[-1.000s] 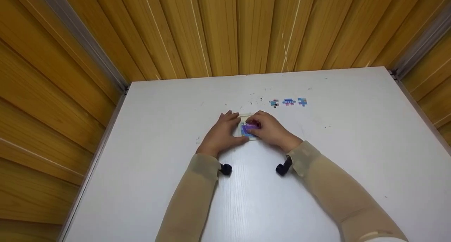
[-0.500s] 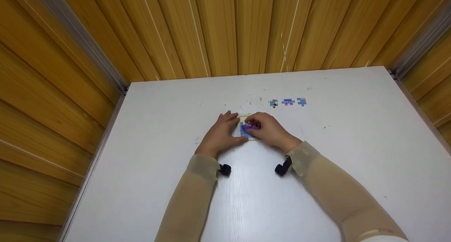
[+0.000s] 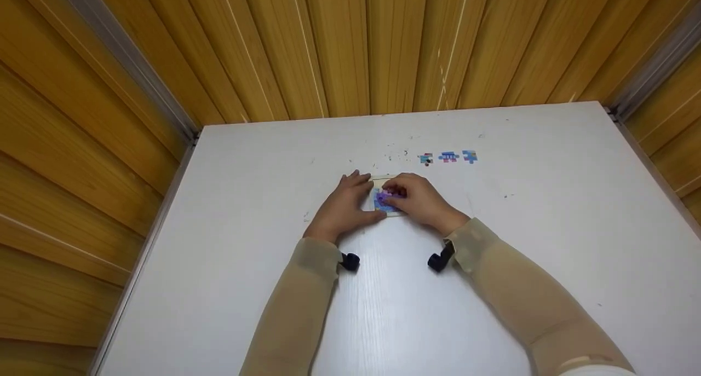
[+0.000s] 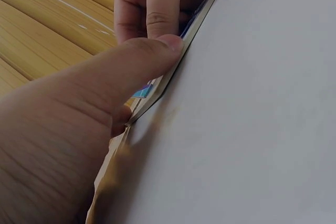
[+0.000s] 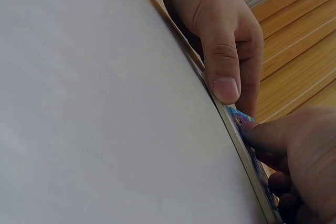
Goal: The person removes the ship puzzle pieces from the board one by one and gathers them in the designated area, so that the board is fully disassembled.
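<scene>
A small shallow puzzle tray [image 3: 391, 215] with a pale rim lies on the white table between the hands. Blue and purple puzzle pieces [image 3: 379, 205] fill its near part, while its far part shows bare and pale. The left hand [image 3: 345, 209] holds the tray, its thumb on the near rim and its fingers along the left side. With thumb and curled fingers, the right hand [image 3: 421, 201] pinches a purple puzzle piece [image 3: 382, 197] over the tray, partly hidden by the fingers. In the right wrist view the right thumb [image 5: 268, 135] presses close at the colored surface just inside the rim [image 5: 244, 153].
Beyond the right hand, three loose jigsaw pieces lie in a row: a multicolored one [image 3: 425, 158], a blue-purple one [image 3: 448, 156] and a blue one [image 3: 470, 156]. Small dark marks dot the table [image 3: 219, 212]. Wood-patterned panels [image 3: 339, 47] stand behind it.
The purple piece has turned and shifted slightly within the right fingers, over the tray. The left hand keeps its place on the tray, and the loose pieces have not moved.
</scene>
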The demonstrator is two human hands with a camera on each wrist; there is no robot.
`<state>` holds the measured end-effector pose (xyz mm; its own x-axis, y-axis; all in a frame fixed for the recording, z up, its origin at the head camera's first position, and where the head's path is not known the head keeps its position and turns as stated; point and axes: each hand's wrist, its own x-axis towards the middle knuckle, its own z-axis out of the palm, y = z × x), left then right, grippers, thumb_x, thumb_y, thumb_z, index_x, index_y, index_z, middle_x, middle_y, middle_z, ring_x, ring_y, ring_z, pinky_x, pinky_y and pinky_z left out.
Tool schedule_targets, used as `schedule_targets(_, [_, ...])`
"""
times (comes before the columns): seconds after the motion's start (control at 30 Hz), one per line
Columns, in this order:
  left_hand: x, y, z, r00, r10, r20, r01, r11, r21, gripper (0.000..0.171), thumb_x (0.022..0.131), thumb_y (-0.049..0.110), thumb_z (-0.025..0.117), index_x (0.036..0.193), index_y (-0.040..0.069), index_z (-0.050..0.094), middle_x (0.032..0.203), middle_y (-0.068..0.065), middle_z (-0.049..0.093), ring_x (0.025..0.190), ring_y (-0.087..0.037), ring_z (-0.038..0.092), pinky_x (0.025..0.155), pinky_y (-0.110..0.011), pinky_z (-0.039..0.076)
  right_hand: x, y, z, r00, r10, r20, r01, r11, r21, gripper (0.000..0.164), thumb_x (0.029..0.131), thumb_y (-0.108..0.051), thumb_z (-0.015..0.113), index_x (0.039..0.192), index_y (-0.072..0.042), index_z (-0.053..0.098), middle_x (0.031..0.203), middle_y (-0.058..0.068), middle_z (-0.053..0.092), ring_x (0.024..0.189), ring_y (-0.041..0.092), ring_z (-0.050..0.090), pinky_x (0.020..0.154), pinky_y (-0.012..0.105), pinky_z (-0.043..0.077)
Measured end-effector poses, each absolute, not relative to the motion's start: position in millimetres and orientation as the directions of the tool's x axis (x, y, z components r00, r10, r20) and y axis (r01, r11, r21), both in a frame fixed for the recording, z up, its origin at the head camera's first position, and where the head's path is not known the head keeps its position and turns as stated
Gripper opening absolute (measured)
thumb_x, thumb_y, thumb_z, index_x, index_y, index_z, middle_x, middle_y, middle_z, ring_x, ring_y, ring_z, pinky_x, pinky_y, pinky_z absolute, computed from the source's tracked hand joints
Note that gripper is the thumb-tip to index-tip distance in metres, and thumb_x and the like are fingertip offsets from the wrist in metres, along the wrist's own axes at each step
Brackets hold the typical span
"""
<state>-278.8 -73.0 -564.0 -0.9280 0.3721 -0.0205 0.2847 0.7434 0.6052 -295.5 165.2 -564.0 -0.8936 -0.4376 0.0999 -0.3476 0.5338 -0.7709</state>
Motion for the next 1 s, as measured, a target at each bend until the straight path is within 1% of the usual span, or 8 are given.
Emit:
schedule_targets(0.23, [-279.2,-73.5,-563.7,-0.926,0.377,-0.017,0.291,0.742,0.604,0.089,0.095,0.053,0.088,0.166,0.009,0.057,0.183,0.000,0.043,0.179,-0.025,0.021,0.147,-0.045,0.019,-297.1,165.3,-566.0,-0.885,-0.445,0.133,-0.384,0.540,-0.749,0.027,0.105,-0.017,0.082,0.130,-0.006,0.082,0.119,0.012,0.080,0.112,0.028,0.072,0.104,0.049,0.058])
schedule_targets(0.37, [-279.6,-73.5,-563.7,-0.926,0.377,-0.019,0.289,0.740,0.608,0.089,0.095,0.053,0.088,0.166,0.010,0.057,0.183,0.000,0.043,0.179,-0.025,0.021,0.147,-0.045,0.019,-298.3,166.0,-566.1,-0.882,-0.449,0.139,-0.395,0.548,-0.737,0.028,0.106,-0.020,0.082,0.130,-0.006,0.082,0.118,0.011,0.080,0.111,0.027,0.071,0.103,0.047,0.059])
schedule_targets(0.63, [-279.5,-72.0,-561.4,-0.931,0.363,-0.042,0.257,0.733,0.630,0.089,0.094,0.052,0.090,0.167,0.013,0.057,0.184,0.002,0.042,0.180,-0.031,0.017,0.146,-0.050,0.022,-297.0,167.1,-563.7,-0.881,-0.446,0.160,-0.406,0.538,-0.739,0.024,0.105,-0.014,0.080,0.127,-0.004,0.084,0.116,0.013,0.080,0.108,0.026,0.072,0.098,0.041,0.059])
schedule_targets(0.73, [-279.6,-72.0,-562.0,-0.930,0.364,-0.040,0.261,0.736,0.625,0.089,0.094,0.052,0.090,0.167,0.013,0.058,0.183,0.002,0.042,0.180,-0.030,0.018,0.146,-0.050,0.022,-296.7,167.0,-563.8,-0.879,-0.448,0.162,-0.408,0.534,-0.740,0.024,0.104,-0.013,0.080,0.126,-0.005,0.084,0.115,0.012,0.080,0.106,0.025,0.071,0.096,0.040,0.058])
schedule_targets(1.0, [-279.9,-72.3,-563.6,-0.929,0.368,-0.034,0.270,0.738,0.618,0.089,0.094,0.052,0.090,0.166,0.011,0.058,0.183,0.001,0.043,0.179,-0.029,0.019,0.146,-0.050,0.022,-297.5,167.0,-564.2,-0.872,-0.466,0.149,-0.411,0.534,-0.739,0.027,0.102,-0.009,0.077,0.129,-0.005,0.084,0.116,0.012,0.080,0.107,0.027,0.069,0.098,0.043,0.056])
